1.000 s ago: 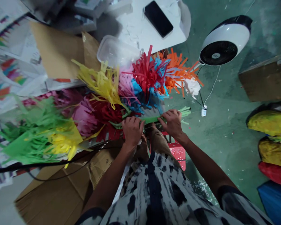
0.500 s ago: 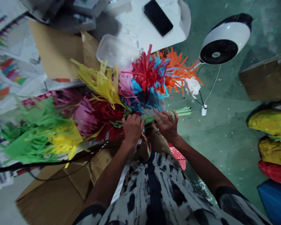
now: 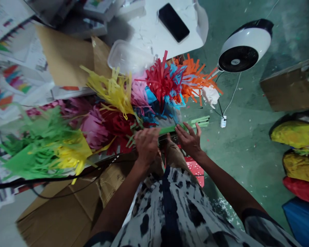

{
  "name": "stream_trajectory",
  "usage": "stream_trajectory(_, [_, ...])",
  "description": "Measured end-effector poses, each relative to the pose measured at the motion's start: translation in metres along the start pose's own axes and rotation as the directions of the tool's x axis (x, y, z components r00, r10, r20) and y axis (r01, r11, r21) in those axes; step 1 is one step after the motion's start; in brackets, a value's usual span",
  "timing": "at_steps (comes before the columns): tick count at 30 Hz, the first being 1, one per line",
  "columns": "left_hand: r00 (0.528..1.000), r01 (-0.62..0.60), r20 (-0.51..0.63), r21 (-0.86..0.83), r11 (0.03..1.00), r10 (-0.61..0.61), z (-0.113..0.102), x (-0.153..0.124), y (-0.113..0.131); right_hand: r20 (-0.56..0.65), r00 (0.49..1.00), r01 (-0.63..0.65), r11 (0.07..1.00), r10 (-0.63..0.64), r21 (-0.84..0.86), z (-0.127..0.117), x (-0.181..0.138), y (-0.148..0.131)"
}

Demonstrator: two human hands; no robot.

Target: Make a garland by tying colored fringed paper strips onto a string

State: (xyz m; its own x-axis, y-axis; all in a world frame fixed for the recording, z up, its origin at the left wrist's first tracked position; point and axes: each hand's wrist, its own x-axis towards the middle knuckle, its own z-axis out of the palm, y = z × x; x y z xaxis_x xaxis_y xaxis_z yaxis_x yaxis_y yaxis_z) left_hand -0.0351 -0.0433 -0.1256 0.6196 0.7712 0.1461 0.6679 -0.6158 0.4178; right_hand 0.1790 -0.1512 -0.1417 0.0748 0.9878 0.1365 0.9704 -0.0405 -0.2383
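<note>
A narrow length of green fringed paper [image 3: 168, 129] stretches between my two hands at the front edge of the table, its cut strips fanning out past both ends. My left hand [image 3: 147, 144] is closed over its left part, fingers bent and the thumb hidden. Around the right part my right hand [image 3: 190, 140] is closed, with its fingertips on the paper. Just beyond lie dark red fringed paper [image 3: 121, 125], a blue fringed piece [image 3: 170, 115], a bright red tuft [image 3: 161, 80] and a yellow tuft [image 3: 113, 91].
Green fringed paper [image 3: 34, 151] covers the table's left end. A clear plastic tub [image 3: 127, 56] and a black phone [image 3: 173, 22] are at the back. A white fan [image 3: 243, 51] stands over the green floor on the right. Below left is a cardboard box [image 3: 61, 212].
My right hand has slid slightly right along the green paper, and the gap between my hands has widened. More of the paper shows between them.
</note>
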Motion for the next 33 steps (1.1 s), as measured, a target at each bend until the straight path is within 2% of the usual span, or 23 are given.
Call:
stream_trajectory(2, [0.975, -0.174, 0.124, -0.087, 0.981, 0.184, 0.011, -0.002, 0.016, -0.006, 1.000, -0.002, 1.000, 0.002, -0.004, 0.000, 0.001, -0.003])
stream_trajectory(3, [0.961, -0.206, 0.163, -0.110, 0.972, 0.222, 0.017, -0.003, 0.021, -0.006, 1.000, -0.005, 1.000, 0.005, -0.003, 0.000, 0.002, -0.003])
stream_trajectory(6, [0.953, -0.184, 0.220, -0.120, 0.976, 0.206, 0.028, -0.009, 0.017, 0.010, 1.000, -0.029, 1.000, 0.029, 0.010, 0.000, 0.001, -0.002])
stream_trajectory(8, [0.964, -0.144, 0.209, -0.110, 0.983, 0.165, 0.025, -0.017, 0.002, 0.016, 0.999, -0.043, 0.999, 0.043, 0.019, 0.000, 0.000, -0.001])
stream_trajectory(12, [0.993, -0.050, 0.105, -0.060, 0.997, 0.056, 0.011, -0.027, -0.023, 0.002, 0.999, -0.053, 0.998, 0.053, 0.033, 0.003, 0.003, -0.003])
stream_trajectory(15, [0.982, -0.134, 0.117, -0.109, 0.985, 0.146, 0.011, -0.018, -0.016, 0.006, 0.998, -0.056, 0.998, 0.056, 0.032, 0.002, 0.006, -0.008])
stream_trajectory(17, [0.964, -0.193, 0.157, -0.144, 0.970, 0.216, 0.019, -0.007, -0.005, 0.012, 0.998, -0.055, 0.998, 0.054, 0.028, 0.001, 0.008, -0.010])
stream_trajectory(19, [0.960, -0.203, 0.167, -0.137, 0.970, 0.225, 0.028, -0.001, 0.004, 0.006, 0.999, -0.047, 0.999, 0.047, 0.021, 0.001, 0.008, -0.012])
stream_trajectory(24, [0.953, -0.270, 0.113, -0.106, 0.957, 0.282, 0.038, -0.011, -0.001, -0.030, 0.999, 0.037, 0.999, -0.036, 0.023, 0.011, 0.002, -0.010])
stream_trajectory(28, [0.970, -0.229, 0.040, -0.173, 0.958, 0.240, 0.034, -0.017, -0.009, -0.085, 0.993, 0.081, 0.996, -0.077, 0.036, 0.017, -0.001, -0.001])
stream_trajectory(33, [0.986, -0.157, 0.018, -0.264, 0.952, 0.168, 0.030, -0.005, -0.008, -0.087, 0.990, 0.118, 0.991, -0.113, 0.057, 0.010, 0.003, 0.009])
